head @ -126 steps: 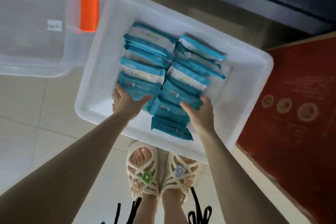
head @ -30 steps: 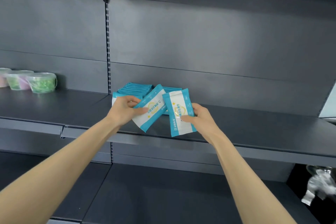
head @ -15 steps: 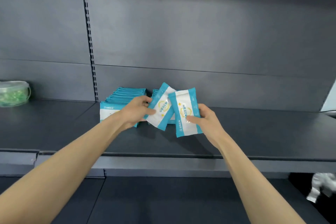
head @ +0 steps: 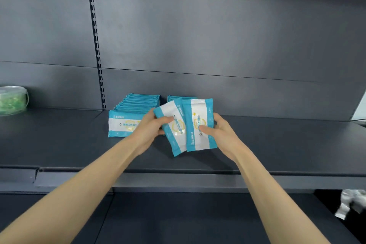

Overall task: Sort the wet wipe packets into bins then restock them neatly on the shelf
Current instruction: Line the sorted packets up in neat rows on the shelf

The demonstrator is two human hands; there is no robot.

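Seen from the person's own head, two bare forearms are reaching forward over a dark grey metal shelf point(head: 277, 144). The left hand point(head: 147, 128) is gripping one flat teal-and-white wet wipe packet point(head: 176, 139), thumb on its face and fingers curled behind, and is holding it tilted to the left. The right hand point(head: 219, 132) is pinching a second teal-and-white packet point(head: 198, 113) in the same way and is holding it nearly upright. The two packets are overlapping at their inner edges, just above the shelf surface. Behind the left hand, a row of matching packets point(head: 136, 104) is standing on edge on the shelf, running back towards the dark grey back panel point(head: 217, 35), with the front packet's label facing the viewer. A second, shorter row point(head: 174, 97) is peeking out behind the held packets. Far to the left on the same shelf, a clear round plastic tub point(head: 12, 100) is sitting with something green inside; what it is cannot be told. A lower dark shelf point(head: 178, 220) is showing beneath the arms.
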